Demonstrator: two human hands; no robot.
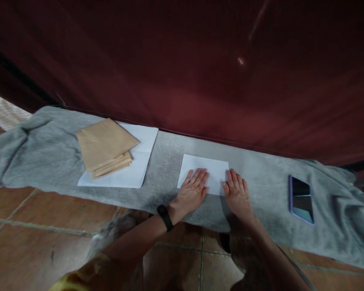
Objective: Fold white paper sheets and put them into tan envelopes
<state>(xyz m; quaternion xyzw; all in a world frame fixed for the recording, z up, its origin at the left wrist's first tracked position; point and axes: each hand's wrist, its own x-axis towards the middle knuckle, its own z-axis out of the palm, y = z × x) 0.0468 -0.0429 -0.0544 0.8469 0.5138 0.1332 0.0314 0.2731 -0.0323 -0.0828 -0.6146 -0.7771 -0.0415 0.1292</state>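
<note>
A white sheet of paper (204, 162) lies on the grey cloth in front of me. My left hand (192, 190) rests flat on its lower middle, fingers stretched out, with a black band on the wrist. At the sheet's right edge lies my right hand (237, 194), also flat; its fingers are extended and its left side touches or borders the paper. Neither hand grips anything. To the left, several brown paper envelopes (106, 141) are piled on a stack of larger white paper (139, 161).
Grey cloth (166, 161) covers the long, narrow surface. A phone in a purple case (301, 200) lies on it at the right. Behind rises a dark red panel (182, 72). Brown floor tiles (48, 210) show below the near edge.
</note>
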